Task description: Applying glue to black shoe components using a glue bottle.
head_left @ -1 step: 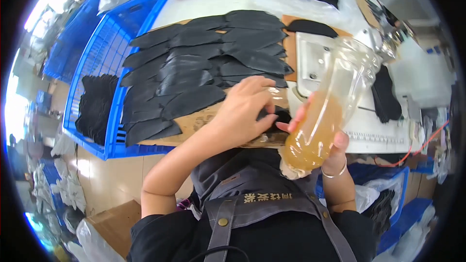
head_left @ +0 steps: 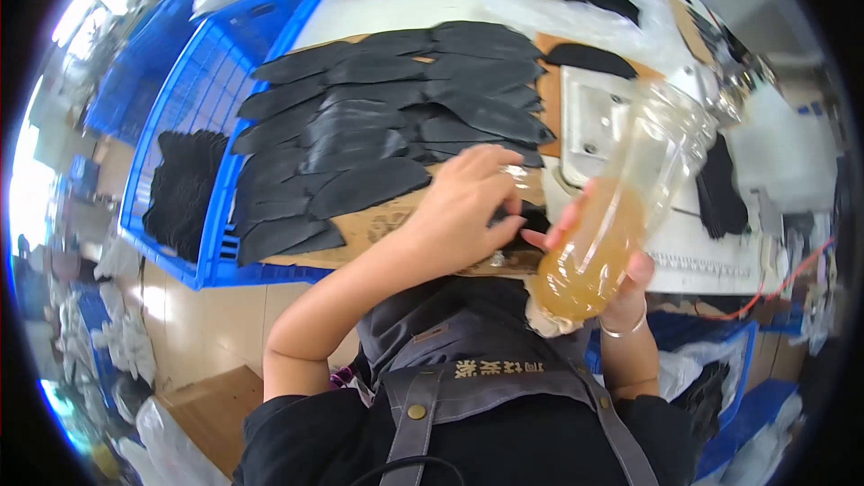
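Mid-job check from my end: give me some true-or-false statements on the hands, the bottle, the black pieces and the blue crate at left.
1. The right hand holds a clear bottle. True.
2. Yellowish liquid fills the bottle end to end. False: its upper part shows none.
3. Both hands grip the bottle. False: the left hand is apart from it, over the cardboard.
4. Black pieces lie overlapping on the cardboard. True.
5. The blue crate holds no black pieces. False: a batch sits inside.

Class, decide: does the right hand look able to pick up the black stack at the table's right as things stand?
Probably not: the right hand is gripping the clear bottle and seems occupied, though the black stack itself looks mostly uncovered.
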`<control>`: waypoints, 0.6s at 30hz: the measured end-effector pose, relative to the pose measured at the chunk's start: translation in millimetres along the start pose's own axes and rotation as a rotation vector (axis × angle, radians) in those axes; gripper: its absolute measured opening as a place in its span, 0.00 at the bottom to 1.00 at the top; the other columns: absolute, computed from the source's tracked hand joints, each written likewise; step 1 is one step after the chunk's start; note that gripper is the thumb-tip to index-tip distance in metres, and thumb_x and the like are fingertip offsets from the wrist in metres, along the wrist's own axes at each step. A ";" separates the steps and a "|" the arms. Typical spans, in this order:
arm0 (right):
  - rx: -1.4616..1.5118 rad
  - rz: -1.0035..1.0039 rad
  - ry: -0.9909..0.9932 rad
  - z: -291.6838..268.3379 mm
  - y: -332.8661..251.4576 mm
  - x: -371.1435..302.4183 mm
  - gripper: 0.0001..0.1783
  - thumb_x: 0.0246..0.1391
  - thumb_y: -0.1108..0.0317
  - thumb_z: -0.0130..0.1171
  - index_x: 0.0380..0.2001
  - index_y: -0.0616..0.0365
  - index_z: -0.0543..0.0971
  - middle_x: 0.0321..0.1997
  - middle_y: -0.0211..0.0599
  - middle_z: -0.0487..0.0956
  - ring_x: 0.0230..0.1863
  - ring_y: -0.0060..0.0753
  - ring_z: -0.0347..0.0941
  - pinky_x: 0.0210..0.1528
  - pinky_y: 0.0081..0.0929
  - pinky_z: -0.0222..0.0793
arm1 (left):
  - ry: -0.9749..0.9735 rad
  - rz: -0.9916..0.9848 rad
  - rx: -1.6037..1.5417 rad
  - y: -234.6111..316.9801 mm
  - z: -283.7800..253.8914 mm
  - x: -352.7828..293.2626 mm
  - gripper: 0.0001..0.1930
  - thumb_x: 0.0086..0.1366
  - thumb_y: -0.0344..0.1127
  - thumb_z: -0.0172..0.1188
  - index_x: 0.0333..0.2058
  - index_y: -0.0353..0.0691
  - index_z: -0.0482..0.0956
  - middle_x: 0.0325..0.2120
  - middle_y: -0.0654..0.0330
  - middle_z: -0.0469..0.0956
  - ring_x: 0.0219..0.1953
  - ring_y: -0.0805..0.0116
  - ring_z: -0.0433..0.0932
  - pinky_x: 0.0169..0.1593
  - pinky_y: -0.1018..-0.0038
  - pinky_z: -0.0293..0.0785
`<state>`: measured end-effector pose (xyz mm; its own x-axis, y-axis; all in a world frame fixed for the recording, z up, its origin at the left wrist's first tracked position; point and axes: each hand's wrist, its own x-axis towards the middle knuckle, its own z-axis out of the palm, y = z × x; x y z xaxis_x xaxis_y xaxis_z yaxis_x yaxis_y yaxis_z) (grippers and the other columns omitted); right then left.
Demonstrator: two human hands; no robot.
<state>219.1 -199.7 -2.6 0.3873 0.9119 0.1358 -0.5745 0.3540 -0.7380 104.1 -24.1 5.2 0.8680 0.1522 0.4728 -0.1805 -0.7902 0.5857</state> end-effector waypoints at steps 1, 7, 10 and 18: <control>0.030 -0.013 0.044 0.6 3.3 -3.6 0.46 0.39 0.48 0.63 0.57 0.59 0.58 0.44 0.47 0.70 0.46 0.46 0.71 0.56 0.52 0.64 | -0.056 -0.052 -0.003 -2.1 1.0 -3.3 0.07 0.49 0.31 0.61 0.24 0.37 0.73 0.49 0.47 0.70 0.54 0.49 0.66 0.56 0.62 0.61; 0.005 -0.004 0.133 -0.1 6.1 -21.0 0.45 0.42 0.47 0.59 0.59 0.57 0.55 0.46 0.44 0.69 0.47 0.43 0.71 0.58 0.57 0.61 | 0.107 -0.094 -0.119 -7.0 -11.6 -15.1 0.07 0.48 0.29 0.63 0.24 0.39 0.73 0.48 0.50 0.70 0.54 0.50 0.66 0.55 0.63 0.62; -0.069 0.005 0.184 1.9 6.6 -18.7 0.44 0.43 0.46 0.57 0.59 0.58 0.56 0.45 0.42 0.69 0.45 0.42 0.72 0.57 0.56 0.62 | 0.276 -0.320 -0.210 -17.6 -60.4 -27.9 0.07 0.52 0.31 0.64 0.24 0.39 0.73 0.48 0.53 0.72 0.52 0.64 0.70 0.54 0.69 0.64; 0.020 0.034 0.051 -15.3 2.4 -7.2 0.40 0.49 0.45 0.56 0.60 0.54 0.56 0.44 0.39 0.68 0.46 0.39 0.71 0.56 0.60 0.62 | 0.888 -0.382 0.162 -66.7 -201.1 -58.6 0.08 0.54 0.36 0.64 0.27 0.38 0.79 0.47 0.52 0.74 0.48 0.65 0.72 0.51 0.70 0.66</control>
<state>226.0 -208.6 -15.4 0.4033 0.9119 0.0761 -0.6022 0.3271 -0.7283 -27.7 139.1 70.8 0.1791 0.7534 0.6327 0.1635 -0.6570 0.7360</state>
